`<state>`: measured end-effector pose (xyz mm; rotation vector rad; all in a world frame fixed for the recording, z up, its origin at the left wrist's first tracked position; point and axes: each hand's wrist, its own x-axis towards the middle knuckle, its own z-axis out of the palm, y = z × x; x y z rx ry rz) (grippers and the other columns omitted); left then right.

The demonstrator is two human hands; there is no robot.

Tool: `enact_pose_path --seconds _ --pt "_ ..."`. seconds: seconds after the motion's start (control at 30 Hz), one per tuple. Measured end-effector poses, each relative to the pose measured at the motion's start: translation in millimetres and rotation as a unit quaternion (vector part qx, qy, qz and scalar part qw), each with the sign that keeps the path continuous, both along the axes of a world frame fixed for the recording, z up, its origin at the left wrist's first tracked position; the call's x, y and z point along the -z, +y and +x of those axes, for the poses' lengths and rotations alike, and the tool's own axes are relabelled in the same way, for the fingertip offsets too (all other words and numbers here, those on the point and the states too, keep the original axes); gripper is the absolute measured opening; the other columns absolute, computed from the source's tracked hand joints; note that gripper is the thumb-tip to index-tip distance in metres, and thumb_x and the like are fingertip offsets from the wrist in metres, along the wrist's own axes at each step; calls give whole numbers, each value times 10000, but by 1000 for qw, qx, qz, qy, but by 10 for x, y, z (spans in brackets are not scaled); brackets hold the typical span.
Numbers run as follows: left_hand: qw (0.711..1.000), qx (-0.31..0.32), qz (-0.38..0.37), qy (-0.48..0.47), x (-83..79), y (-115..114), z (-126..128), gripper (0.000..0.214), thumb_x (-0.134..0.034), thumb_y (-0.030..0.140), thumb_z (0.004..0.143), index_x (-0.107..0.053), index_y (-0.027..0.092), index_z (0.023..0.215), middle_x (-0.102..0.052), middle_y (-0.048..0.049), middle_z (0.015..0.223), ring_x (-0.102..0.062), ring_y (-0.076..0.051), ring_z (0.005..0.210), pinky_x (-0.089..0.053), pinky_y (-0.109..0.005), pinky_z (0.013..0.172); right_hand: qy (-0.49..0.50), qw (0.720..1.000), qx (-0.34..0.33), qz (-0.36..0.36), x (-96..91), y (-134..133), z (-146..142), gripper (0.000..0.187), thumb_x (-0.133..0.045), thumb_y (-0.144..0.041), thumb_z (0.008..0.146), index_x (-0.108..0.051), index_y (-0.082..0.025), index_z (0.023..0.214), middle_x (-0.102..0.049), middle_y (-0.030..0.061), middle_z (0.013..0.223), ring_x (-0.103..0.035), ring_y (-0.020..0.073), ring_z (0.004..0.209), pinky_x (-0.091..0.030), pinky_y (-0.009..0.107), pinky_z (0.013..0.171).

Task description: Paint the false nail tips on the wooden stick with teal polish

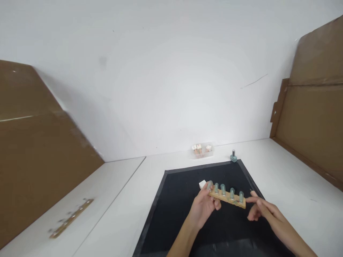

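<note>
My left hand [203,208] is closed on the left end of a narrow wooden strip [227,197], holding it raised and slanting down to the right over a black mat. Several translucent greenish nail tips [223,189] stand in a row along the strip. At its right end is my right hand [264,210], with the index finger stretched out to the strip's edge and other fingers curled; nothing held shows in it. A small white block [203,184] appears just behind my left fingers, its lower part hidden.
The black mat [171,214] lies on a white table. Behind it stand a clear tray [209,154] of white-topped items and a small teal bottle [233,157] with a silver cap. Another wooden strip [71,218] with fittings lies far left. Cardboard panels [40,153] flank both sides.
</note>
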<state>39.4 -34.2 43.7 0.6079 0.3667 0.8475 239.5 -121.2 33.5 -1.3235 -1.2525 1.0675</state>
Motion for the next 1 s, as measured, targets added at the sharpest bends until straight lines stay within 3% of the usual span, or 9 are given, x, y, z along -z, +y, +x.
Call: enact_pose_path --seconds 0.17,0.27,0.4,0.57,0.73,0.83,0.9,1.0 --pt "999 -6 -32 -13 -24 -16 -60 252 -685 298 643 -466 191 706 -411 67 510 -431 -80 450 -301 -219 480 -7 999 27 -26 81 -79 -110 520 -356 -632 847 -441 -219 1151 -468 -62 555 -430 121 406 -376 257 428" --pt "995 -61 -67 -37 -53 29 -154 210 -684 258 637 -511 192 736 -405 69 496 -426 -82 449 -313 -219 490 -36 999 15 -35 57 -52 -143 481 -335 -581 882 -320 -243 1224 -378 -93 536 -363 110 411 -281 210 393" --pt "982 -152 -82 -79 -86 124 -296 149 -654 223 669 -517 170 644 -429 55 485 -421 -77 455 -334 -217 501 -47 998 -25 -30 -20 68 -189 356 -355 -522 901 -309 -256 1132 -356 -103 559 -314 87 412 -240 194 401" --pt "970 -208 -75 -99 -96 208 -401 83 -591 200 708 -549 158 650 -427 46 486 -391 -73 445 -323 -213 474 -18 998 -57 -26 -66 366 -294 297 -508 -492 840 -388 -233 922 -379 -124 539 -281 47 345 -219 181 374" --pt "965 -220 -78 -117 -62 252 -441 70 -561 187 714 -543 163 651 -404 43 502 -398 -80 470 -323 -212 479 10 998 -32 -49 5 823 -395 195 -524 -362 883 -491 -171 857 -459 -96 542 -374 51 364 -323 184 385" --pt "963 -225 -84 -123 -16 283 -453 59 -562 181 709 -535 166 658 -386 47 511 -398 -81 481 -323 -209 487 28 996 -15 -87 94 1060 -441 198 -511 -297 915 -574 -129 998 -620 21 859 -600 119 638 -508 270 565" --pt "962 -227 -89 -123 15 302 -458 44 -561 175 706 -536 166 671 -379 48 518 -393 -79 486 -323 -206 491 43 993 -11 -112 157 1166 -479 248 -534 -276 905 -557 -143 1114 -607 69 1070 -625 185 856 -532 366 715" --pt "961 -227 -95 -123 46 324 -462 41 -562 170 703 -532 166 675 -371 49 527 -382 -78 490 -321 -205 494 62 988 -4 -138 245 1261 -550 280 -542 -268 900 -541 -153 1155 -583 82 1144 -610 213 937 -518 408 773"
